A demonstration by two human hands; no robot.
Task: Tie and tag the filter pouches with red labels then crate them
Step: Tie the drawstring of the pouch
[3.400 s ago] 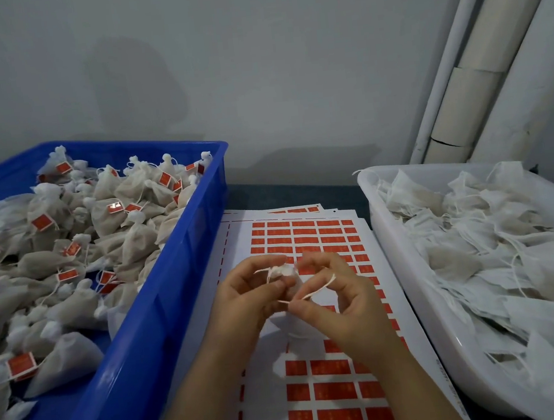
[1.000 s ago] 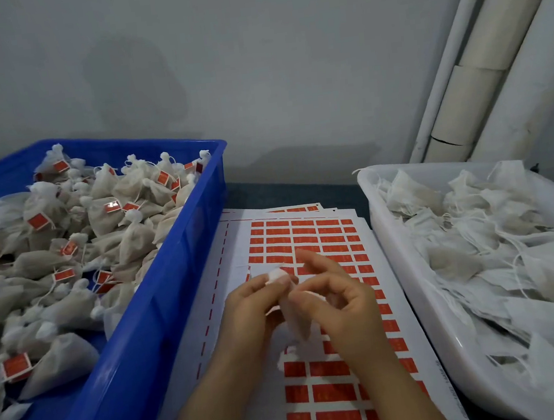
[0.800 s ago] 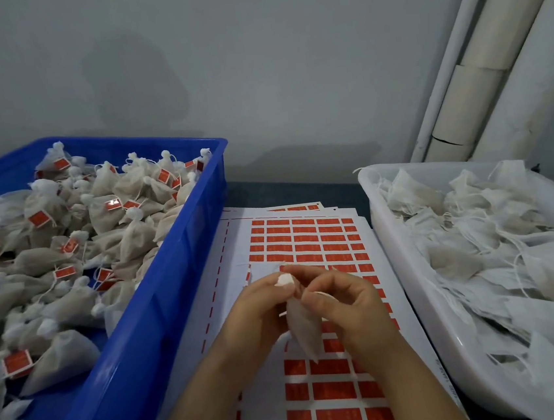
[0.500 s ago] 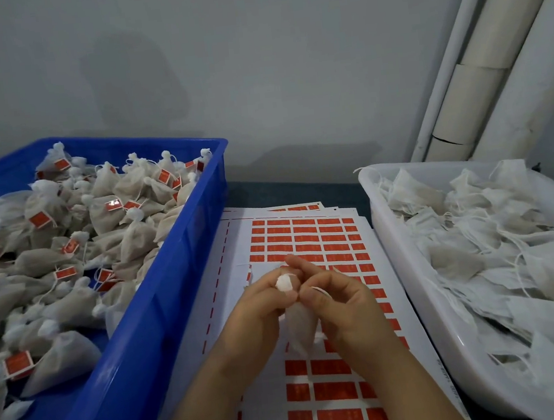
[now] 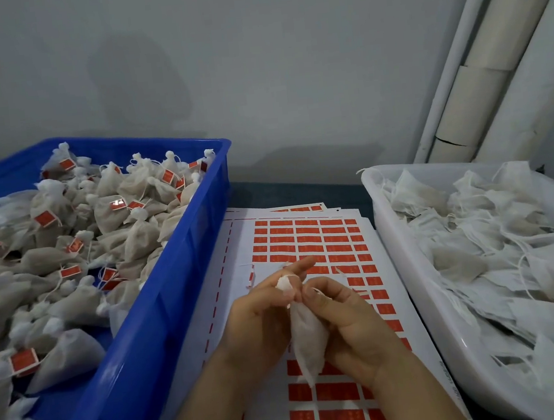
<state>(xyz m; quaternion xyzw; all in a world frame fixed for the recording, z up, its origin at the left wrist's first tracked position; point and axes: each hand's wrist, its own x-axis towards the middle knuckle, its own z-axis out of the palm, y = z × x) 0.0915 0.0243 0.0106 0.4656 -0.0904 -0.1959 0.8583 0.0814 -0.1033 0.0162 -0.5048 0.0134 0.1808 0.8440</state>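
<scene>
A small white filter pouch (image 5: 305, 340) hangs between my hands, its gathered neck pinched at the top. My left hand (image 5: 261, 317) grips the neck, with one finger stretched forward. My right hand (image 5: 351, 325) is curled against the pouch's right side, fingertips at the neck. Both hands hover over a white sheet of red labels (image 5: 309, 240) lying flat between the two bins. The blue crate (image 5: 174, 289) on the left holds many tied pouches with red tags (image 5: 44, 219). The pouch's string is too thin to trace.
A white tub (image 5: 411, 264) on the right is heaped with flat untied pouches (image 5: 498, 248) and loose strings. A grey wall stands close behind. White pipes (image 5: 477, 52) lean in the right corner. More label sheets lie stacked under the top one.
The pouch has turned from held up at the fingertips to hanging down between my hands. My hands have dropped slightly toward me and closed tighter around its neck.
</scene>
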